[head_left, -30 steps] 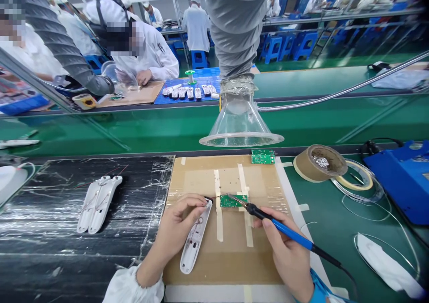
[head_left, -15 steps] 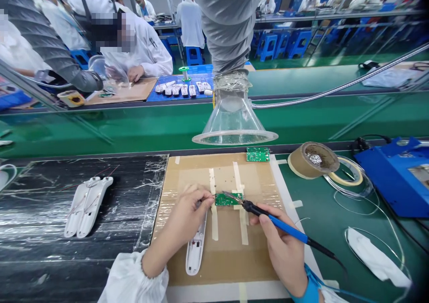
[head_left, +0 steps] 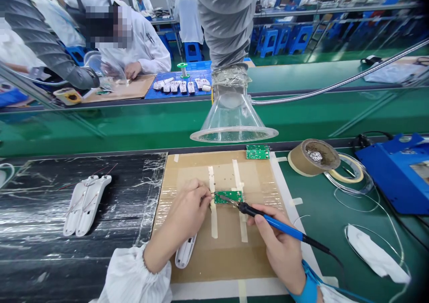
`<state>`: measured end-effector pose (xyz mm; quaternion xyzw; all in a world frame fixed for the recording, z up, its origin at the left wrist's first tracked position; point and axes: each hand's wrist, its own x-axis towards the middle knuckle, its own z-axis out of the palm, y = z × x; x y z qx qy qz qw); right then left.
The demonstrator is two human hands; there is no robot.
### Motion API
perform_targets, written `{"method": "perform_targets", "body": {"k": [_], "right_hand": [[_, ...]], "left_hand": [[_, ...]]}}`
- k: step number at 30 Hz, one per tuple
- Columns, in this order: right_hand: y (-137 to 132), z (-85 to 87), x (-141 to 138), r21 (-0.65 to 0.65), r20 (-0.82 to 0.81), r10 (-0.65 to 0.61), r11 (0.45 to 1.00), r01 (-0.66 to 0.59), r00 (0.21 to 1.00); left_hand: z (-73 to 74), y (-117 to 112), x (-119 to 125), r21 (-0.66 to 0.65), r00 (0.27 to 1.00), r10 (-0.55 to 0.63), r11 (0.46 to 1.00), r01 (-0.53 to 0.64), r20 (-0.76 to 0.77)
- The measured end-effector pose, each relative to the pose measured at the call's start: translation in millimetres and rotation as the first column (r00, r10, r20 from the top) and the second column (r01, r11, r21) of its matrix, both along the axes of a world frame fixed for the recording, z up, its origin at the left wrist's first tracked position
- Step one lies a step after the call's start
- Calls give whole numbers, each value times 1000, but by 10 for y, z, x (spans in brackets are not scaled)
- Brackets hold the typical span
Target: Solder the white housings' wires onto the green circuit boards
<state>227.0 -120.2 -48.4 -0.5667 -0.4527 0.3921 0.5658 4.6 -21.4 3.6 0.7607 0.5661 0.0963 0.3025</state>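
My right hand [head_left: 283, 249] grips a blue and black soldering iron [head_left: 281, 225]. Its metal tip lies over the left part of a green circuit board [head_left: 236, 195], which rests on taped cardboard [head_left: 221, 263]. At the board's left end, my left hand [head_left: 189, 211] is closed in a pinch on what looks like a thin wire, mostly hidden by the fingertips. A long white plastic housing [head_left: 184, 253] lies partly under that hand, with its upper part out of sight.
A clear fume hood [head_left: 234, 119] hangs above the board. Another green board [head_left: 257, 152] sits at the cardboard's back edge. White housings [head_left: 85, 207] with wires lie left. At right are a tape roll [head_left: 313, 156], a blue unit [head_left: 395, 173] and white cloth [head_left: 375, 254]. A co-worker [head_left: 134, 44] sits opposite.
The soldering iron's tip has shifted left and slightly down along the board. The white housing under my left hand has slid left and tilted, and more of it is covered now.
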Motion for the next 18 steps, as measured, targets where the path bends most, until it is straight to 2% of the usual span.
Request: {"method": "perform_targets", "body": {"k": [8, 18], "right_hand": [[32, 45, 9, 37, 76, 66, 997, -69, 995], [24, 53, -7, 26, 81, 48, 998, -50, 996]], "left_hand": [[22, -18, 56, 43, 998, 11, 999, -9, -57], [10, -7, 63, 68, 997, 5, 998, 0, -72]]}}
